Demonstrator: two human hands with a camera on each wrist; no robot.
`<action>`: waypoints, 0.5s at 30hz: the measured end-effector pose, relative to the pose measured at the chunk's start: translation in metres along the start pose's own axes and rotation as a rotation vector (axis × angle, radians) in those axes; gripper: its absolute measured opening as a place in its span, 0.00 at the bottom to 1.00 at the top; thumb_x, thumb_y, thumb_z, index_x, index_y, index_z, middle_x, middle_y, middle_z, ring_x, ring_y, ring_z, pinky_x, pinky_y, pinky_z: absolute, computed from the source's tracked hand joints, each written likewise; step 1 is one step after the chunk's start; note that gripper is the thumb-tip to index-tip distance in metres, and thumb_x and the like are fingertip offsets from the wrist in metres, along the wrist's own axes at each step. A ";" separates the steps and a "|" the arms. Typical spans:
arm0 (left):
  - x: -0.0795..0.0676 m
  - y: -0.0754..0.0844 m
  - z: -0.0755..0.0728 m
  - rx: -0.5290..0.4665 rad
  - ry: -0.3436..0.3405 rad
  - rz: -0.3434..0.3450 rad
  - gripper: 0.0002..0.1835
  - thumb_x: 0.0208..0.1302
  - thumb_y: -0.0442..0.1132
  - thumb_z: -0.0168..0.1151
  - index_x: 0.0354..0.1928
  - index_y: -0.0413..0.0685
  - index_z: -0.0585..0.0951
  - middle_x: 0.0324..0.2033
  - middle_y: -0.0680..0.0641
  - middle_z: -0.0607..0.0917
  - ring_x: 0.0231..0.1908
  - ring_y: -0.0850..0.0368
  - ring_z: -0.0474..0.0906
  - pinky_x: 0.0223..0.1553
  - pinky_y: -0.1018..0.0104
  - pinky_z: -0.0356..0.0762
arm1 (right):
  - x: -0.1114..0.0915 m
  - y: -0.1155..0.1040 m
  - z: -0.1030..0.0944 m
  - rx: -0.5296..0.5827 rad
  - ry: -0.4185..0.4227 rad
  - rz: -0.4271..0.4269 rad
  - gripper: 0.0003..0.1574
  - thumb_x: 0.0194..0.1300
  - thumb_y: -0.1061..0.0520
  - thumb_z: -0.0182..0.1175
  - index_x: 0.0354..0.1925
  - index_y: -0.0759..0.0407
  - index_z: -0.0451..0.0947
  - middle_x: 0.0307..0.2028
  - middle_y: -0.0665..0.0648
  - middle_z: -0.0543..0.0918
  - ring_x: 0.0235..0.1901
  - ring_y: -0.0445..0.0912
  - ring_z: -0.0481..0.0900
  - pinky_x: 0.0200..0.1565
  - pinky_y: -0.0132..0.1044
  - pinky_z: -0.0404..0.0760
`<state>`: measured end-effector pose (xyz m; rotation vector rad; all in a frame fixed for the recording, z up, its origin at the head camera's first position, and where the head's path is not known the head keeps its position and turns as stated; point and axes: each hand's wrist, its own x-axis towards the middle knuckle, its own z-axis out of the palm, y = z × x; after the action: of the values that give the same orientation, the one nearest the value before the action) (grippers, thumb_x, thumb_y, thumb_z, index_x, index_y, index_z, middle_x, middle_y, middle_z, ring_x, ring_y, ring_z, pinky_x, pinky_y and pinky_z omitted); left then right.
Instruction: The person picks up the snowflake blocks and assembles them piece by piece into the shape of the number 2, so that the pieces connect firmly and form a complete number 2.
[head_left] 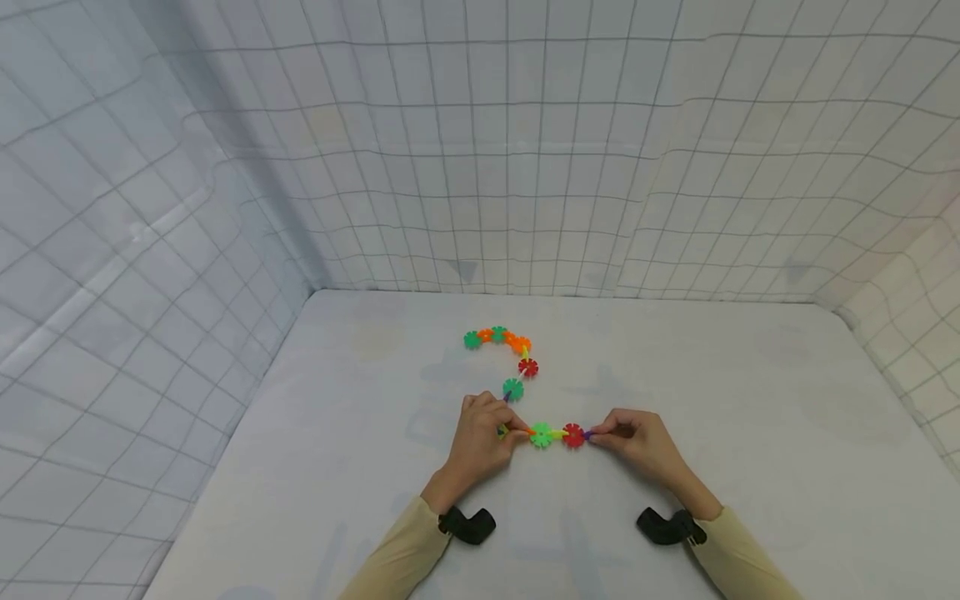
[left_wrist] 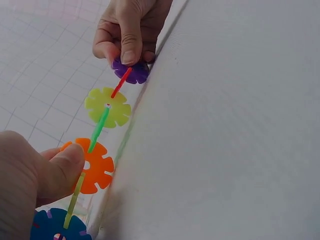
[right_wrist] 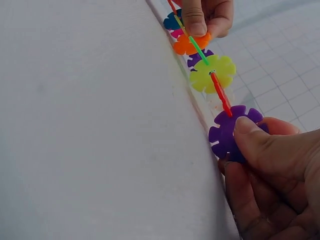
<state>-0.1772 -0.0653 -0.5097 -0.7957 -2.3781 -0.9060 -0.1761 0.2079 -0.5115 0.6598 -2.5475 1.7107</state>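
Note:
A chain of slotted plastic flower discs runs between both hands. My left hand (head_left: 483, 437) pinches an orange disc (left_wrist: 95, 167) between thumb and fingers. At the chain's right end, my right hand (head_left: 641, 442) grips a purple disc (right_wrist: 231, 131) the same way. Between them come a green disc (head_left: 542, 435), a yellow disc (right_wrist: 214, 74) seen face-on in the wrist views, and a red disc (head_left: 573, 435), each slotted crosswise into its neighbours. Beyond the left hand hangs a blue disc (left_wrist: 60, 227). The chain continues past a teal disc (head_left: 513, 389), partly hidden by the left hand.
The far part of the chain curves over the white table (head_left: 375, 467), through a red disc (head_left: 528, 367) and an orange disc (head_left: 522, 344) to a green disc at its end (head_left: 472, 340). Grid-patterned white cloth (head_left: 525, 167) hangs behind and at the sides. Each wrist wears a black camera mount (head_left: 468, 527).

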 end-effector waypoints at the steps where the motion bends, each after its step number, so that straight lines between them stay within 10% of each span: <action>1: 0.000 0.001 0.000 -0.002 -0.001 -0.005 0.08 0.44 0.38 0.78 0.21 0.53 0.84 0.18 0.59 0.77 0.26 0.61 0.65 0.35 0.62 0.59 | 0.000 0.000 0.000 0.001 0.002 -0.006 0.10 0.51 0.65 0.71 0.23 0.54 0.80 0.28 0.46 0.86 0.31 0.42 0.83 0.33 0.30 0.79; 15: 0.000 0.002 0.003 0.000 0.039 0.007 0.09 0.42 0.38 0.79 0.20 0.53 0.84 0.18 0.58 0.79 0.25 0.61 0.66 0.35 0.61 0.61 | -0.001 -0.026 0.004 -0.033 0.041 -0.027 0.09 0.50 0.73 0.68 0.23 0.64 0.79 0.27 0.57 0.85 0.28 0.47 0.83 0.30 0.29 0.78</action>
<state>-0.1763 -0.0624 -0.5109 -0.7784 -2.3403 -0.9110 -0.1650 0.1967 -0.4905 0.6478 -2.5222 1.6524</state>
